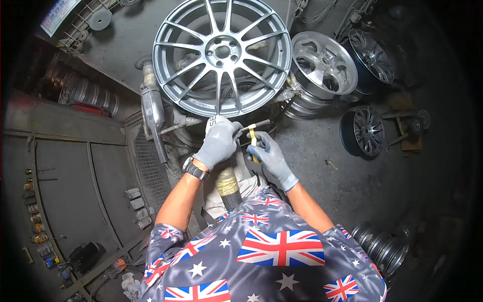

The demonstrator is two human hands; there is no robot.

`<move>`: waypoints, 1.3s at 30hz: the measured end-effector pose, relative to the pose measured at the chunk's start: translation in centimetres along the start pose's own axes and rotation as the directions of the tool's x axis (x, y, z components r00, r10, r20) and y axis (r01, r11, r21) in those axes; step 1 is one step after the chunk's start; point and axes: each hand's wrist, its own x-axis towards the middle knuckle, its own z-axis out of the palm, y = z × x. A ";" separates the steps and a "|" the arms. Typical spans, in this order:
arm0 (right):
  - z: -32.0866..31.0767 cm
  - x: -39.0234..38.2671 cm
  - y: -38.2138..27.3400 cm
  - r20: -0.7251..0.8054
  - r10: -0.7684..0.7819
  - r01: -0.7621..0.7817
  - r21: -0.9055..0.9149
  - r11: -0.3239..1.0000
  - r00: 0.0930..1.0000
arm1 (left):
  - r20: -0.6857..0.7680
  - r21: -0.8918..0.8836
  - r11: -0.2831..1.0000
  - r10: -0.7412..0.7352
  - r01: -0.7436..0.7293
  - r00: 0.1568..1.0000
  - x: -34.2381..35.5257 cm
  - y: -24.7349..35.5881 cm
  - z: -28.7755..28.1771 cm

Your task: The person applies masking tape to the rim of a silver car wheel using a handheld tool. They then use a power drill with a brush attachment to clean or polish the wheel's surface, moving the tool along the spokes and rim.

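Note:
A large silver multi-spoke wheel rim (pixel 177 43) is held on a fixture directly above my hands. My gloved left hand (pixel 219 143) is closed on a slim dark metal rod (pixel 262 123) below the rim, with a white printed object (pixel 213 122) behind it. My gloved right hand (pixel 266 156) grips a narrow yellow strip or handle (pixel 253 136) that touches the rod; exactly what it is, I cannot tell. A taped pipe (pixel 226 183) stands beneath my hands, partly hidden.
More rims (pixel 348 75) sit at right, a dark one (pixel 346 136) on the floor and several (pixel 377 256) lower right. A metal tool (pixel 153 113) hangs left of the rim. Shelving with cans (pixel 40 226) and stacked rims (pixel 88 95) line the left.

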 end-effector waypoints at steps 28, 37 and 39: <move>1.1 -1.1 -1.0 0.025 -0.007 0.005 0.071 0.997 1.000 | -0.257 0.143 0.989 0.012 0.026 0.966 -0.2 0.5 1.5; 1.3 -1.7 -0.9 0.011 -0.026 0.026 0.009 1.000 1.000 | -0.118 -0.001 1.000 0.000 0.000 0.993 -0.4 -0.5 0.8; 1.7 -1.5 -2.0 0.042 -0.032 0.031 0.005 0.999 0.999 | -0.269 0.063 0.997 0.056 -0.040 0.961 -0.4 -0.3 1.4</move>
